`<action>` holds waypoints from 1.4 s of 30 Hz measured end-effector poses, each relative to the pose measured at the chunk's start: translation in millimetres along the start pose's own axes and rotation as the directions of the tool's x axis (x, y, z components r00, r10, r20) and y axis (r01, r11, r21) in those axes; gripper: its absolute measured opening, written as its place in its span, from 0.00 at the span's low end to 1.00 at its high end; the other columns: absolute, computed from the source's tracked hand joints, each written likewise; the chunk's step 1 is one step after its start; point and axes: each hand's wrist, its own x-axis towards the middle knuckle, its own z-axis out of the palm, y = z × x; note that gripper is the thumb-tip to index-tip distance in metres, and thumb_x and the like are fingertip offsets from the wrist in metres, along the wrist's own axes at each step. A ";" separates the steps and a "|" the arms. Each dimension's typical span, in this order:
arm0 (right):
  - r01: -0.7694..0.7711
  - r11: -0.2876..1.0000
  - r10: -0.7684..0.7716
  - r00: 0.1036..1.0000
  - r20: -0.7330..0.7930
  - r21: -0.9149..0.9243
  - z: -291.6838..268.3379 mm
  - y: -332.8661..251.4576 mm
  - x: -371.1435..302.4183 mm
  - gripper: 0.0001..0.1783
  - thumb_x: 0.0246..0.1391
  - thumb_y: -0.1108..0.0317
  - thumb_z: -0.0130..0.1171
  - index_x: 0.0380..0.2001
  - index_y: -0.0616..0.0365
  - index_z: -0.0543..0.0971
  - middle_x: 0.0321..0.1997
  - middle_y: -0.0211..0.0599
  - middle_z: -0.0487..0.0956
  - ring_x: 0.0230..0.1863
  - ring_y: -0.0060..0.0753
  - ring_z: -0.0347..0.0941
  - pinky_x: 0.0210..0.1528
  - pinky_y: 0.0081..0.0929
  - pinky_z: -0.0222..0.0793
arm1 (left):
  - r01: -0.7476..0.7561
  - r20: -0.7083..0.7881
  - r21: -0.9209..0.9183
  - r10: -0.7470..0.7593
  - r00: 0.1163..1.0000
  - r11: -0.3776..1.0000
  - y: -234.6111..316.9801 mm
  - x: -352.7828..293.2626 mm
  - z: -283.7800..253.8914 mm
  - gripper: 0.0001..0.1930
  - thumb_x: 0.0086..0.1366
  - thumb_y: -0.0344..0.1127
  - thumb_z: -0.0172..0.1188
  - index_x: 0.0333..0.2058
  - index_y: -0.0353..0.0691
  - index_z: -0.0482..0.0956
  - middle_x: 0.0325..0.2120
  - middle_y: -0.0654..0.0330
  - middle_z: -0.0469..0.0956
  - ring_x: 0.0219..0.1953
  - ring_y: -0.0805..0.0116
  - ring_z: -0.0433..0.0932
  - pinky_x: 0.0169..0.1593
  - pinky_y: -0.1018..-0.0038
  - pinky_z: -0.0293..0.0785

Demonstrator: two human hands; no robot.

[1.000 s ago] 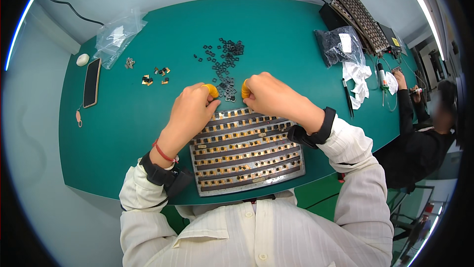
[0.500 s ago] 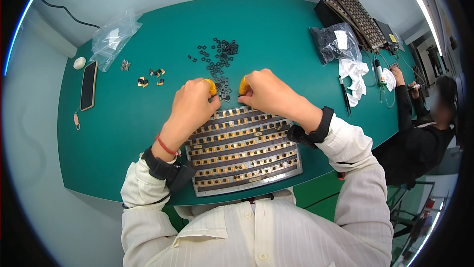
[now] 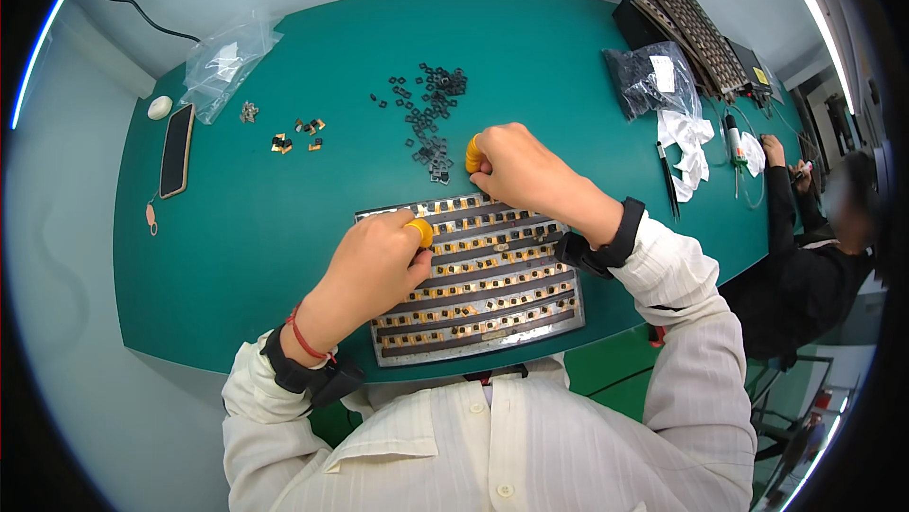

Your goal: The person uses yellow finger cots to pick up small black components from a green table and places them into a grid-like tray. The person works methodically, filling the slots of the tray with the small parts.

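A metal tray (image 3: 417, 357) lies at the table's near edge, its rows filled with small gold-coloured parts that carry black squares. My left hand (image 3: 374, 261), a yellow finger cot on one finger, is over the tray's left side with thumb and finger pinched. My right hand (image 3: 525, 171), also wearing a yellow finger cot, rests by the tray's far edge, its fingers pinched together. Whatever either pinch holds is hidden or too small to make out. Beyond the tray, small black square pieces (image 3: 445, 84) are strewn over the green table, the closest ones left of my right hand.
Small gold-and-black parts (image 3: 282, 144), a phone (image 3: 176, 152) and a clear plastic bag (image 3: 222, 67) lie left. On the right are a bag of black pieces (image 3: 644, 81), tweezers (image 3: 668, 181), crumpled tissue (image 3: 689, 148) and stacked trays (image 3: 686, 34). A co-worker (image 3: 819, 256) sits far right.
My left hand has come back from the black pieces to over the tray's left side. My right hand has shifted only slightly, staying near the tray's far edge.
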 end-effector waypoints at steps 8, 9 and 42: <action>0.120 0.993 -0.120 0.992 -0.041 -0.013 -1.9 -12.7 -53.3 0.07 0.47 0.75 0.65 0.30 0.68 0.80 0.31 0.49 0.78 0.34 0.49 0.78 0.37 0.38 0.74 | -0.045 -0.027 0.156 0.050 0.998 0.987 5.9 -7.1 13.3 0.07 0.57 0.31 0.64 0.28 0.32 0.82 0.25 0.54 0.76 0.29 0.53 0.78 0.36 0.62 0.75; 0.123 0.992 -0.123 0.992 -0.028 -0.009 1.1 -14.4 -61.7 0.07 0.48 0.75 0.65 0.30 0.68 0.80 0.31 0.48 0.78 0.34 0.49 0.77 0.36 0.38 0.74 | -0.056 -0.009 0.203 0.059 0.998 0.977 8.9 -8.5 11.8 0.07 0.57 0.31 0.64 0.28 0.33 0.82 0.25 0.54 0.77 0.29 0.53 0.78 0.36 0.62 0.75; -0.024 0.999 0.029 0.983 0.184 -0.030 -26.3 -22.6 -28.2 0.12 0.50 0.67 0.66 0.32 0.69 0.84 0.25 0.55 0.82 0.27 0.49 0.81 0.32 0.37 0.76 | 0.283 -0.010 -0.110 -0.285 0.958 0.953 -23.8 61.2 5.7 0.13 0.54 0.34 0.71 0.32 0.29 0.84 0.28 0.51 0.83 0.25 0.62 0.81 0.32 0.69 0.76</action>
